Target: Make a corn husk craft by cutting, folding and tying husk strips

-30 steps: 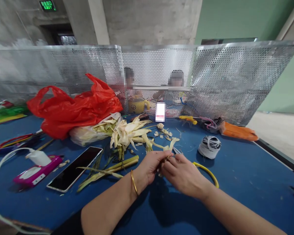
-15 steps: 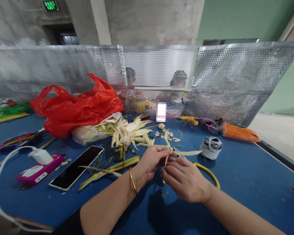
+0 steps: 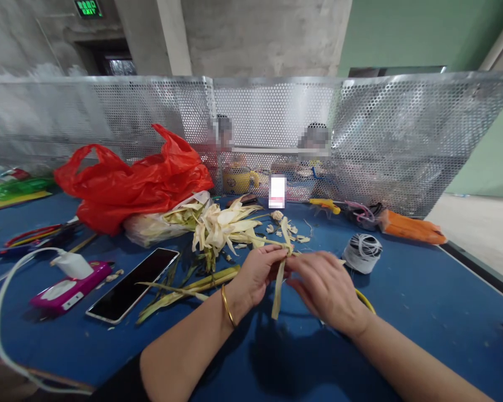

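My left hand (image 3: 257, 274) pinches a small crossed piece of pale corn husk strips (image 3: 288, 251) between thumb and fingers. One strip points up and another hangs down freely, its end over the blue table. My right hand (image 3: 329, 287) is at the right of the crossing, its fingertips at the husk and its thumb apart below them. It covers most of a strip running right, whose tip shows behind the knuckles. A yellow curved piece (image 3: 365, 301) lies partly behind my right wrist. Loose corn husks (image 3: 222, 226) lie beyond my left hand.
A ball of white and dark thread (image 3: 362, 253) stands to the right. A phone (image 3: 134, 286), a purple power strip (image 3: 73, 287) and a red plastic bag (image 3: 138, 181) are on the left. Behind a perforated metal screen (image 3: 272, 111) are two people. An orange packet (image 3: 413, 226) lies at the far right.
My right hand has let go of the downward strip, risen and stretched its fingers over the right-hand strip. The downward strip now hangs in full view. My left hand keeps its pinch.
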A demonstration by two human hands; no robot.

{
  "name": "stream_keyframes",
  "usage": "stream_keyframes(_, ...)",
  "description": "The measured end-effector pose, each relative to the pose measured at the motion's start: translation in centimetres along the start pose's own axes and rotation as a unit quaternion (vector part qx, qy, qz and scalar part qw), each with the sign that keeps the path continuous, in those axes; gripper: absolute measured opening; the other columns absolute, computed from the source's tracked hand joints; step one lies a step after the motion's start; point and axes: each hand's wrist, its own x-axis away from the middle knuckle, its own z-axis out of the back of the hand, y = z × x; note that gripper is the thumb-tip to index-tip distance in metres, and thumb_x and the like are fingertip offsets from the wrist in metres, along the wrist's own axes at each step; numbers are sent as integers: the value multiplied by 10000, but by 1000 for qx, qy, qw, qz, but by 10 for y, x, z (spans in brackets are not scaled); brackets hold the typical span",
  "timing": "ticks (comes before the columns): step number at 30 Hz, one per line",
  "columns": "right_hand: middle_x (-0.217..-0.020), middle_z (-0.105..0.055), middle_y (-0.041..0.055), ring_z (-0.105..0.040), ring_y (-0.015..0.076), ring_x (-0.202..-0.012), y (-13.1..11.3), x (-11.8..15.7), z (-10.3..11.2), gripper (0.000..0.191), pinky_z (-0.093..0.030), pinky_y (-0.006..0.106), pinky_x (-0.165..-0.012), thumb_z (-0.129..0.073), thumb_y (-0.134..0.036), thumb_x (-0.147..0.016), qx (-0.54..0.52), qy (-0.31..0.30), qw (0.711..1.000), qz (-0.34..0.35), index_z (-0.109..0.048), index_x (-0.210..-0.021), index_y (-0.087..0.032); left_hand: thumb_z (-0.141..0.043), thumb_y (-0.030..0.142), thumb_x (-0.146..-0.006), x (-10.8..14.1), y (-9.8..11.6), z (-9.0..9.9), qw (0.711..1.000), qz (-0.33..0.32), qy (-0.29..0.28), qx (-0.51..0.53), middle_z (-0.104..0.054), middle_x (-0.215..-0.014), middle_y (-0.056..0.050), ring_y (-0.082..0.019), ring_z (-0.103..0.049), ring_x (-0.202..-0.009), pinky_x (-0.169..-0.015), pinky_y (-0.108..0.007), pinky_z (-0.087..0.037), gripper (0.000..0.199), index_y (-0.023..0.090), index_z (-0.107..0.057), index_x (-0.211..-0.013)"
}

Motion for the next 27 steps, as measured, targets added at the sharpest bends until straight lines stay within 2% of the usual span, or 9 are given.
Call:
stream_keyframes(2, -977, -682, 120, -616, 238, -915, 9, -1, 0, 247, -404, 398, -858, -507, -339, -929, 16, -21, 992, -120, -576, -1081, -157, -651, 155, -734, 1, 3, 0, 1000, 3, 5, -6, -701, -736, -63, -119, -620, -575, -591, -228, -506, 66, 118, -665, -786)
stream_keyframes(4, -862, -688, 65, -630, 209, -820, 17, -1, -1, 217, -377, 399, -889, -496, -369, -935, -22, -82, 981, -175, -595, -976, -181, -613, 196, -762, 2, 5, -1, 999, 21, 22, -18, -701, -739, -73, -133, -630, -583, -563, -236, -502, 102, 116, -666, -798)
stream_keyframes(7, -701, -650, -11, -600, 142, -669, 20, -1, -4, 232, -364, 343, -878, -444, -322, -965, -94, -140, 966, -195, -584, -832, -194, -616, 297, -784, 2, 5, -1, 998, 33, 37, -49, -686, -714, -75, -138, -628, -576, -493, -219, -470, 186, 116, -655, -801)
stream_keyframes(13, -586, -581, -17, -527, 136, -606, 22, -3, 0, 319, -363, 291, -774, -436, -289, -953, -106, -157, 960, -206, -569, -680, -191, -763, 272, -649, -1, -4, 1, 991, -5, 47, -128, -579, -556, 9, -75, -506, -437, -387, -176, -359, 229, 140, -576, -648)
stream_keyframes(18, -549, -554, -9, -491, 151, -593, 38, -2, 6, 297, -331, 264, -607, -484, -308, -888, -143, -161, 932, -291, -578, -629, -197, -749, 236, -658, -1, -3, 0, 992, 18, 54, -114, -570, -547, 12, -60, -481, -420, -385, -174, -354, 188, 127, -596, -648)
stream_keyframes(20, -563, -558, -10, -481, 144, -577, 42, -1, 2, 304, -323, 260, -574, -480, -343, -877, -209, -176, 898, -345, -589, -636, -192, -742, 232, -669, 0, -2, -1, 993, 36, 42, -104, -587, -561, 1, -64, -499, -430, -395, -173, -367, 175, 123, -606, -661)
stream_keyframes(22, -613, -585, -4, -500, 140, -604, 41, 1, -4, 341, -350, 259, -592, -473, -406, -874, -314, -175, 844, -398, -608, -656, -181, -736, 268, -691, 2, -1, -1, 993, 52, 31, -97, -616, -587, -17, -72, -528, -451, -416, -174, -389, 187, 117, -625, -696)
stream_keyframes(25, -677, -613, 6, -528, 144, -669, 32, 0, -12, 380, -382, 265, -653, -526, -497, -828, -456, -122, 754, -456, -641, -692, -161, -696, 411, -737, 3, -3, -2, 991, 82, 11, -105, -641, -602, -42, -85, -549, -455, -417, -181, -398, 308, 107, -651, -743)
stream_keyframes(27, -650, -604, -2, -522, 136, -651, 25, -1, -16, 360, -381, 264, -656, -617, -502, -756, -507, -83, 705, -489, -635, -664, -155, -671, 491, -739, 4, -6, -2, 987, 96, -4, -126, -641, -584, -47, -91, -546, -433, -402, -182, -384, 386, 106, -654, -740)
